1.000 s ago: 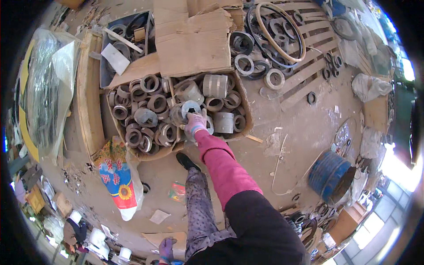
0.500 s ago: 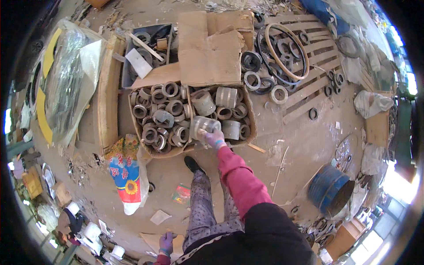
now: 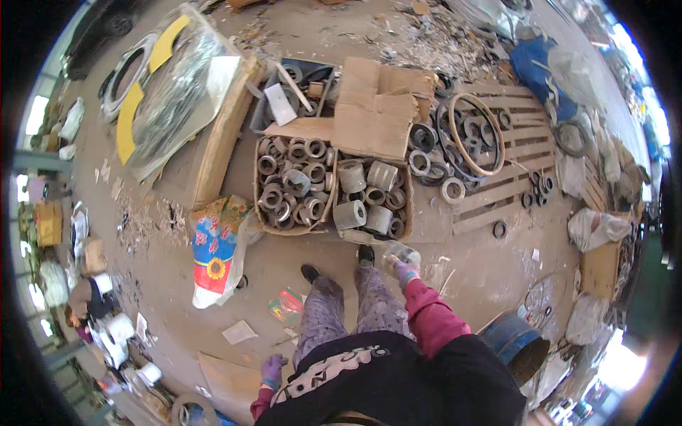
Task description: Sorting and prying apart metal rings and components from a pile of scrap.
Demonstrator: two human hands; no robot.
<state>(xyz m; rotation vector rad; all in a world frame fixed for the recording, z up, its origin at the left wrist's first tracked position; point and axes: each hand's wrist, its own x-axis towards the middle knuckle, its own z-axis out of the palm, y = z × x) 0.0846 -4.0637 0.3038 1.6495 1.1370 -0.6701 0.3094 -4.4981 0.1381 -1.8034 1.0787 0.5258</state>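
My right hand [image 3: 403,270], in a purplish glove, is closed around a shiny grey metal sleeve [image 3: 403,252], blurred by motion. It is just outside the front right corner of a cardboard box [image 3: 337,228]. In the box's right part lie several thick metal sleeves [image 3: 382,175] and some smaller rings. The left part is heaped with metal rings [image 3: 297,182], some lying on their sides. My left hand [image 3: 272,370], also gloved, hangs low beside my leg, away from the box. Its fingers are partly apart, and nothing shows in them.
Behind the box lie a torn cardboard flap [image 3: 373,106] and a grey bin [image 3: 263,117]. A wooden pallet [image 3: 522,131] with rings and hoops is at the right. A printed bag [image 3: 217,248] lies at the left, a blue drum [image 3: 511,337] at the lower right. A person [image 3: 85,302] is far left.
My right hand has lifted the metal sleeve out of the box and drawn it back to the right. The view has shifted, and my left hand still hangs low.
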